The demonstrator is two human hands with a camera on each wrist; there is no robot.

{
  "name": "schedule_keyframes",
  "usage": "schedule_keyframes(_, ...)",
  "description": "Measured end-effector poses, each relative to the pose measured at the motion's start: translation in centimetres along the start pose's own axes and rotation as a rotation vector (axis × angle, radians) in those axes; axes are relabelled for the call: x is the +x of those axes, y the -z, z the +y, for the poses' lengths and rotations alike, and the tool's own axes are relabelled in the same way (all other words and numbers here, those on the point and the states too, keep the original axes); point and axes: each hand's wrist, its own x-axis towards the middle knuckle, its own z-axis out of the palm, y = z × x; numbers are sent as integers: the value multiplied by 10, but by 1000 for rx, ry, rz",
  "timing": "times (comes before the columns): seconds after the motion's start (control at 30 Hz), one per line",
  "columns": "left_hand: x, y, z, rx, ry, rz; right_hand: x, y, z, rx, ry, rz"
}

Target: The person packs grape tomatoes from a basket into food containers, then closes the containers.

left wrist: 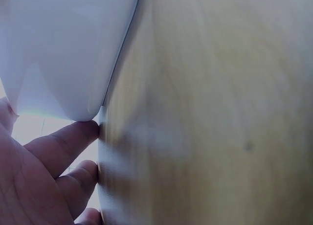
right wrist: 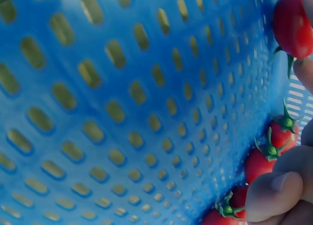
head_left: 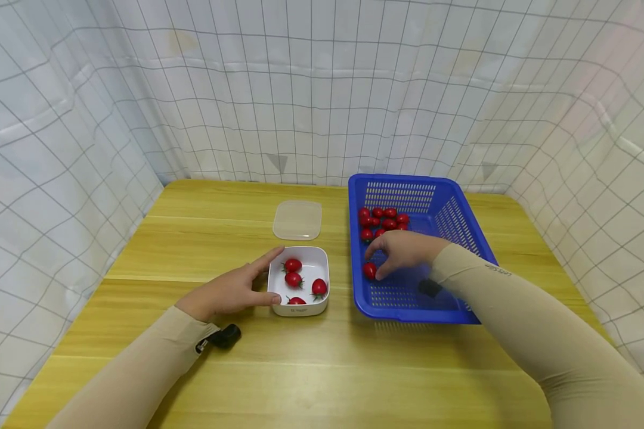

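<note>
My left hand [head_left: 235,291] rests against the left side of a small white box [head_left: 300,310], index finger at its back corner and thumb at its front corner, with fingers fairly straight. Several red cherry tomatoes [head_left: 293,279] with green stems lie inside the box. In the left wrist view, fingers [left wrist: 68,142] touch the box wall [left wrist: 63,54]. My right hand [head_left: 405,249] reaches into a blue perforated basket [head_left: 358,286] and pinches one cherry tomato [head_left: 369,270] between thumb and fingers. The right wrist view shows this tomato [right wrist: 292,27] at the upper right, partly cut off.
More tomatoes [head_left: 389,224] are grouped at the back left of the basket. A translucent lid [head_left: 297,220] lies flat behind the box. The wooden table [head_left: 311,381] is bounded at the back and sides by a white grid-patterned curtain [head_left: 322,119].
</note>
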Motion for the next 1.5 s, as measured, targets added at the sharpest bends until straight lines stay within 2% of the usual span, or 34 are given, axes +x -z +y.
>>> schedule_keyframes(0.17,0,0,0,-16,2,0,0,-1,-2,-2,11,9)
schedule_keyframes(0.53,2,-1,-4,13,-8,2,1,-3,-2,-9,9,7)
schedule_keyframes(0.77,2,-2,-3,-20,10,-1,1,-5,-1,11,25,10)
schedule_keyframes(0.93,1,-1,-2,-18,-4,0,1,-6,0,21,35,12)
schedule_keyframes(1.5,1,-2,-3,-31,-2,6,2,-8,2,27,14,9)
